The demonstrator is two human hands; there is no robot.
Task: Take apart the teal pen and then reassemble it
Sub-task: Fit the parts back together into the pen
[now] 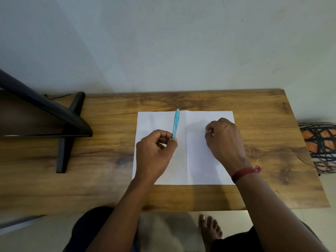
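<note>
The teal pen (176, 123) is a slim translucent barrel pointing away from me over the white paper sheet (200, 160). My left hand (154, 153) pinches its near end between thumb and fingers. My right hand (224, 139) hovers over the right half of the sheet, a little apart from the pen, with its fingertips pinched together. Something tiny may be between those fingertips, but it is too small to make out. A red thread band (245, 172) circles the right wrist.
The sheet lies on a wooden table (109, 179) against a pale wall. A black monitor with a cross-shaped stand (65, 142) occupies the table's left part. A woven basket (320, 146) sits beyond the right edge. My bare foot (210, 228) shows below the front edge.
</note>
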